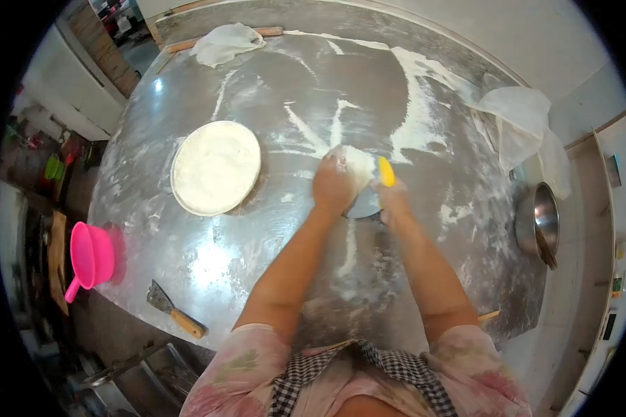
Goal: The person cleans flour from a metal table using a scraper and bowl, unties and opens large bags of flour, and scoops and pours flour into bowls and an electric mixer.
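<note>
Along the near left edge of the metal table (142, 236), a glossy pink plastic scoop (92, 256) sits left of a flat, wooden-handled scraper (186, 322). Farther in, a round, shallow pan (177, 190) is filled with soft white powder, and at the far left a crumpled, thin bag (227, 43) lies over a wooden rod (268, 31). Near the middle, the left hand (332, 184) presses against the left side of a small white mound (358, 165), its fingers seemingly together. The right hand (394, 199) is closed around a yellow-handled scraper (386, 171) at the mound's right; blur hides the exact finger placement. Gathering looks only partial: some white material is heaped, while powdery streaks (419, 104) lie loose beyond. Farther right are a filmy bag (515, 115) and a smooth, rounded steel bowl (547, 208).
</note>
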A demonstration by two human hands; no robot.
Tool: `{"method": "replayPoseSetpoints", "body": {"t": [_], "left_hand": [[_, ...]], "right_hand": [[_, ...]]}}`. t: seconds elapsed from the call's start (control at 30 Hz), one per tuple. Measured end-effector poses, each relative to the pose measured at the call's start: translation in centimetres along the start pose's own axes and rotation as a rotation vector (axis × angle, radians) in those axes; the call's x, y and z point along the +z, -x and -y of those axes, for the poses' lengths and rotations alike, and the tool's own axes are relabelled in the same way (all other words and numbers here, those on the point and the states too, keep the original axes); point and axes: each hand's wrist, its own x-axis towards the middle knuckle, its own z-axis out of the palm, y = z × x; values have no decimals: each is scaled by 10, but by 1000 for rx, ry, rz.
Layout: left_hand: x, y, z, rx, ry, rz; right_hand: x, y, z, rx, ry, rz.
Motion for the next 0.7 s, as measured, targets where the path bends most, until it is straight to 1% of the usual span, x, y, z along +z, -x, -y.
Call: {"method": "replayPoseSetpoints", "body": {"t": [0.03,0.07,0.17,0.27,0.37,0.43,0.47,0.5,0.53,0.57,0.63,0.67,0.7], "left_hand": [[-1,0,-8,-70,76,-20],[1,0,-7,-45,122,-69],[-3,2,2,-73,181,-20],[-15,6,0,16,291,-84],[-56,-12,-5,122,11,-214],[-114,-36,-35,-11,90,-150],[-135,-48,-34,38,138,-178],[-154,-58,-30,87,187,-205],[-174,-62,-22,73,195,-125],[-197,-65,-13,58,203,-44],[-236,-68,20,255,-200,-165],[-258,-64,35,197,-240,-210],[-280,-57,51,138,-279,-256]], "right_hand": [[15,10,8,-3,43,5],[25,17,14,-6,86,9],[28,10,-1,121,-220,113],[37,33,-1,66,-328,87],[61,39,28,-112,-120,189],[98,70,65,-218,-317,242],[117,87,84,-270,-417,265],[134,98,97,-307,-251,245],[146,110,107,-342,-85,225],[153,126,115,-463,72,196],[163,151,127,-698,388,131],[164,140,111,-893,361,47],[158,143,114,-823,325,-13]]}}
